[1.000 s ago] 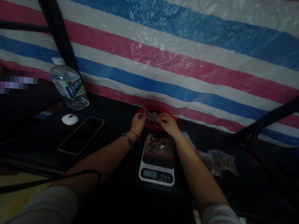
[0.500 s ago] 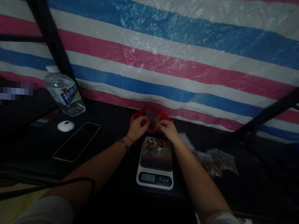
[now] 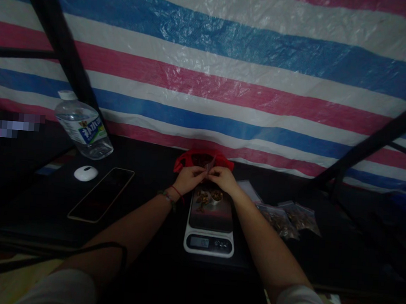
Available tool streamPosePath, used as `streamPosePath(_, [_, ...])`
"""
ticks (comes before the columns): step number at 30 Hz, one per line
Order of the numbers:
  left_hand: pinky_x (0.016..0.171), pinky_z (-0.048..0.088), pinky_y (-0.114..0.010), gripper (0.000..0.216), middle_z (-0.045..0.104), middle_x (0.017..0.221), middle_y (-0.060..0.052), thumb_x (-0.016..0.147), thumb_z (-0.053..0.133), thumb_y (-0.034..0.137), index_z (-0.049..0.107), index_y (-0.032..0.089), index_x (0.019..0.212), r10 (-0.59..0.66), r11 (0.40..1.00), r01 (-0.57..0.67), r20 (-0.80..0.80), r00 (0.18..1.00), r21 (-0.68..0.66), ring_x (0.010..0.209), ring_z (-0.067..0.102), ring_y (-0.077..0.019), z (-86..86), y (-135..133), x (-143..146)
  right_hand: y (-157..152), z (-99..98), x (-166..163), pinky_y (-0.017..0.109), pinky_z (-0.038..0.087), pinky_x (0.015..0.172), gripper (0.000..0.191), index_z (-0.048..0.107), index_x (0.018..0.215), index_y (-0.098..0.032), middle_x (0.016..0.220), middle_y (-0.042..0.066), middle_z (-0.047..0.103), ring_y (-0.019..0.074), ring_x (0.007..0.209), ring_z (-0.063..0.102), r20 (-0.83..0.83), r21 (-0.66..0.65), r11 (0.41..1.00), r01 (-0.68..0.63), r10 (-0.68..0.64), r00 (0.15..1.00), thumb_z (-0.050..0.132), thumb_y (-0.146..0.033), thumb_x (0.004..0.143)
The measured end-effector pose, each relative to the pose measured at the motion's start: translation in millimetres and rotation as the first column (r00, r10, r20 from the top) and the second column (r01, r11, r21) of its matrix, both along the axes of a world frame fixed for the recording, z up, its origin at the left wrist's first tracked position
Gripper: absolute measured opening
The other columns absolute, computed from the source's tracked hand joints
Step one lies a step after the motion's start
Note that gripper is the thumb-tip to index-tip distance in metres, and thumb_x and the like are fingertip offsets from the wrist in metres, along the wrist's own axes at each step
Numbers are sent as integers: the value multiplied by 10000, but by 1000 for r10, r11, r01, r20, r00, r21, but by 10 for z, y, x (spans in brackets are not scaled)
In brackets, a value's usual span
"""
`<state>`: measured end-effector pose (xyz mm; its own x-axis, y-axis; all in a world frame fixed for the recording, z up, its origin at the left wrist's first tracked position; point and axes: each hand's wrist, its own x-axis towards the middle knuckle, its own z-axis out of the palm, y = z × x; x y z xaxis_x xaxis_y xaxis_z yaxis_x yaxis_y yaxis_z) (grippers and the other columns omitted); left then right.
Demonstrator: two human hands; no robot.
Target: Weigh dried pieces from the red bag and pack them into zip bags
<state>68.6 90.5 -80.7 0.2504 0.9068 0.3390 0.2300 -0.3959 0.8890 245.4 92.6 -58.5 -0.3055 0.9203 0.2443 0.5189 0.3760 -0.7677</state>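
Observation:
Both of my hands meet just beyond the digital scale point(image 3: 211, 220). My left hand point(image 3: 189, 178) and my right hand point(image 3: 223, 178) pinch a small clear zip bag point(image 3: 209, 164) between their fingertips. On the scale's plate lie several brown dried pieces point(image 3: 202, 199) and a small cup point(image 3: 216, 197) holding more of them. The scale's display is lit, its digits too faint to read surely. Right behind my fingers sits an open red plastic bag point(image 3: 184, 160) with dark contents.
Filled zip bags point(image 3: 283, 224) lie right of my right forearm, beside flat clear bags point(image 3: 249, 191). At left are a phone point(image 3: 103, 194), a white mouse point(image 3: 86, 173) and a water bottle point(image 3: 84, 128). A striped sheet point(image 3: 208, 87) hangs behind the black table, between dark frame bars point(image 3: 51, 27).
My hands have come closer together. The zip bag, which faced me flat and spread between them, now shows narrow and edge-on. The view has shifted slightly.

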Motion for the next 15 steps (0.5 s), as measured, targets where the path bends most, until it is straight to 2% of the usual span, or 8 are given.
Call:
streamPosePath(10, [566, 487, -249, 235, 665, 599, -25, 788, 577, 343, 712, 152, 811, -32, 996, 38, 80, 996, -75, 560, 627, -153, 73, -23, -3, 0, 12, 28, 233, 424, 593, 218, 640, 704, -160, 666, 10, 642, 134, 619, 573, -112, -109, 993, -51, 38, 993, 663, -376, 724])
streamPosePath(15, [541, 481, -248, 184, 668, 593, -28, 765, 591, 301, 708, 160, 767, 12, 997, -8, 53, 999, -82, 549, 629, -158, 71, -23, 16, -4, -10, 18, 224, 391, 571, 203, 608, 689, -162, 653, -6, 598, 123, 604, 536, -53, -32, 998, -61, 59, 997, 630, -353, 755])
